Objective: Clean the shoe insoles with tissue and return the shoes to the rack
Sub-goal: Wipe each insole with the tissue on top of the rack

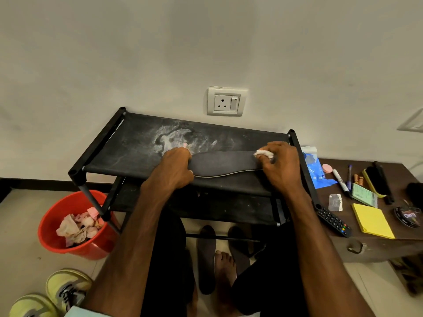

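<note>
Flanking rack (137, 156): red bucket (47, 213) (half full), trunk (377, 247).

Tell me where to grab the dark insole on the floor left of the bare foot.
Pinch the floor insole at its near end, coming from the person's side. It lies flat, its far end under the rack's low bar, and the bare foot crowds its right edge, so the near tip is likely freest.

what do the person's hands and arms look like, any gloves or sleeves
The left hand and right hand are bare: no gloves, rings or watch. Both forearms are uncovered; a pale bluish sleeve edge shows high on the left arm.
</note>
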Motion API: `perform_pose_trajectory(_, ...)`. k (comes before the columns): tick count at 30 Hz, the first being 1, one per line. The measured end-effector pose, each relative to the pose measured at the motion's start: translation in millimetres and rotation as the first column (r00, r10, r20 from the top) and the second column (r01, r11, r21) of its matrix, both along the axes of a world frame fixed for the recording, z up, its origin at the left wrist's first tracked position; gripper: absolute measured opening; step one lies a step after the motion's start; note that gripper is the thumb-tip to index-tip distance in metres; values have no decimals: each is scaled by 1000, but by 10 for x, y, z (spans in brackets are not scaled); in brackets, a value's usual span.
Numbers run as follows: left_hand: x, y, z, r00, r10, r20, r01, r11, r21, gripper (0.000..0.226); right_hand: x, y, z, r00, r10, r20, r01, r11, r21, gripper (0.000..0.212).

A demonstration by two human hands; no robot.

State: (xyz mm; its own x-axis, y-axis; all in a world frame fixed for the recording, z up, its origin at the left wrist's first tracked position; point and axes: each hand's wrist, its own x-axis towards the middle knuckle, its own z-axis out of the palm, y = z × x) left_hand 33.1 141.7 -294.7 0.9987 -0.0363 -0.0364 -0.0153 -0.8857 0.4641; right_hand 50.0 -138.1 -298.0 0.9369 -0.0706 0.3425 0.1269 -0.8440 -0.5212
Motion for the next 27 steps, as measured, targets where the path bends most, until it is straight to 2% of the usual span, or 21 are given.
perform_pose_trajectory(2, -25, 14, -30, 999, 10, 35, -8, 999, -37, 34, 39, 35, -64, 992, 6, -130, -14, 998, -57, 20)
perform_pose_trajectory(4, -51, 36, -76, 998, 17, 65, -10, 995, -98, 39, 28, 90, -56, 976, 27, -217, -50, 994, -102, 14)
perform_pose_trajectory(8, -101, 52, -160, 990, 25, 136, -1, 984, -177, 46, -11, 78, -48, 969, 13, -248, -66, 976, -207, 15)
perform_pose_trajectory(11, -135, 34, -174, 983, 53, 175, -9, 971, -240, 49, -40, 15, -36, 968, 5, -250, -64, 971, -230, 19)
perform_pose_trajectory(16, -183, -29, -214, 965, 94, 244, -17, 954, -299, 48, -143, -32, 116, 979, 160, -129, -164, 986, -23, 10)
perform_pose_trajectory(19, -193, -59, -222, 951, 112, 288, -30, 961, -274, 43, -201, 83, 261, 974, 216, -74, -214, 976, 25, 9)
perform_pose_trajectory(23, -287, -146, -174, 927, 170, 334, -80, 960, -268, 35, -287, 215, 356, 981, 179, -71, -170, 978, 118, 12)
perform_pose_trajectory(25, -401, -244, -95, 884, 228, 409, -89, 940, -331, 35, -357, 259, 385, 988, 155, -13, -150, 971, 187, 11)
perform_pose_trajectory(27, -555, -348, -7, 833, 323, 450, -94, 883, -459, 39, -440, 318, 426, 992, 123, 20, -124, 958, 260, 11)
